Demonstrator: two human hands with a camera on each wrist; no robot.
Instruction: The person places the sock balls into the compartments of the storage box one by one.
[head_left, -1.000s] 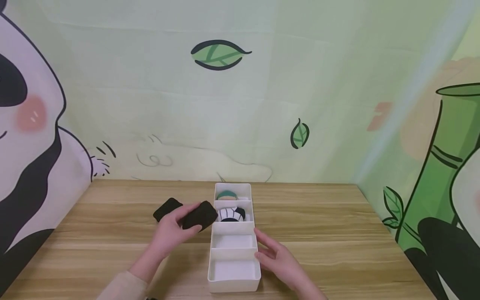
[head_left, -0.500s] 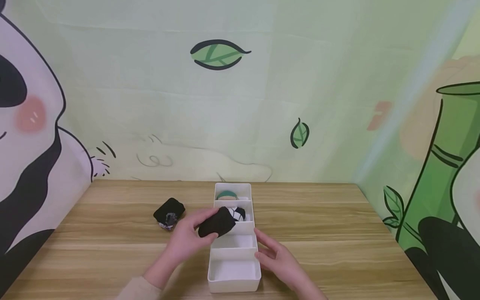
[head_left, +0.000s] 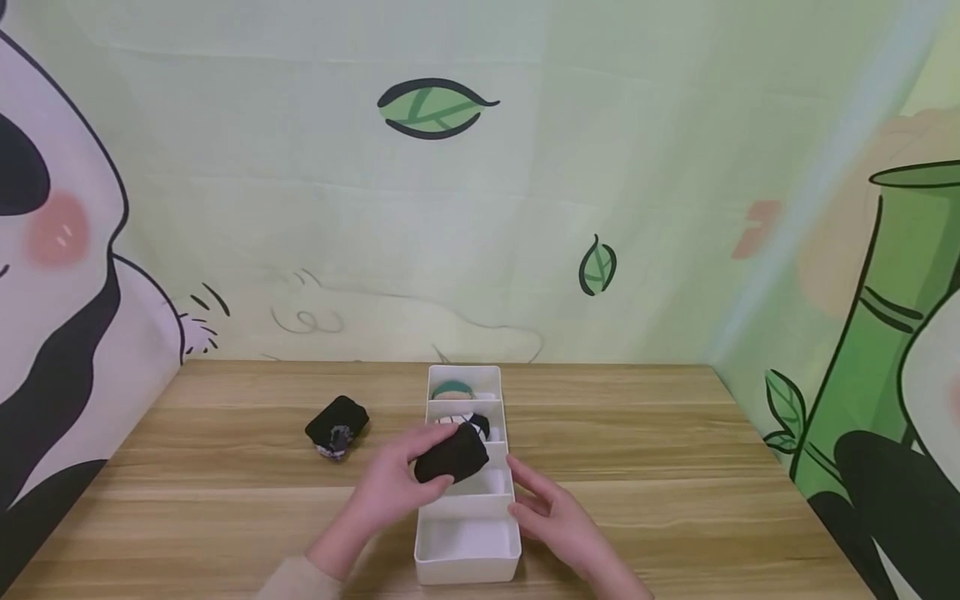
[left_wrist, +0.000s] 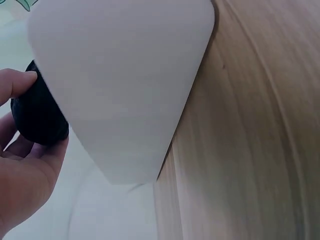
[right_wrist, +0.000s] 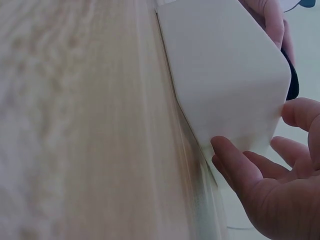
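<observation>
1. Now the left hand [head_left: 393,492] grips a black sock roll [head_left: 452,457] over the white divided box [head_left: 465,557], above its third compartment from the far end.
2. Right hand [head_left: 558,521], fingers relaxed, steadies the box wall on the bench [head_left: 675,500].
3. Best lowered squarely between dividers, then tucked flat.

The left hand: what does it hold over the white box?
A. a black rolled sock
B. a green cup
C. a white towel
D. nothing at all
A. In the head view the left hand grips a black rolled sock above the third compartment of the white box; another black sock lies on the table.
</observation>
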